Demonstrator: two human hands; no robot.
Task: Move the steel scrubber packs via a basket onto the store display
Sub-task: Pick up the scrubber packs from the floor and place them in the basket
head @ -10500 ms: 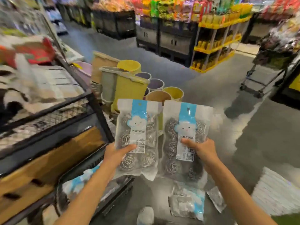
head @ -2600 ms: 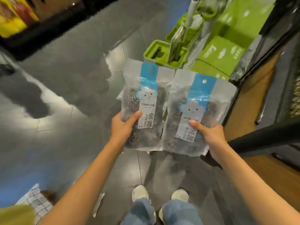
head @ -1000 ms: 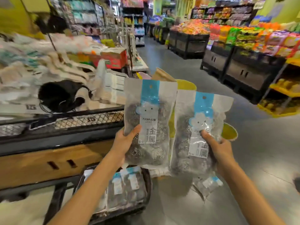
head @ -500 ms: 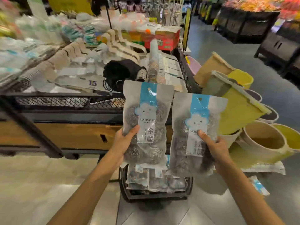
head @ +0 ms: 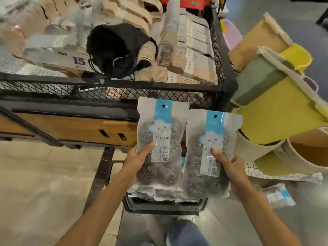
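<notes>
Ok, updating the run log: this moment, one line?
left hand grips left pack; right hand grips right pack; basket below them

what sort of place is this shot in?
Probably a household-goods store: a mesh-sided display table heaped with packaged goods around a "15" sign, plastic bins nested on the floor beside it, and sealed retail scrubbers, the left pack in the left hand, the right pack in the right hand.

The pale floor (head: 35,183) carries a black basket (head: 165,209) at six o'clock, tilted bins (head: 276,114) at three, a scrubber pack (head: 279,195) at four; the display table (head: 106,84) at twelve bears a black bag (head: 115,50).
</notes>
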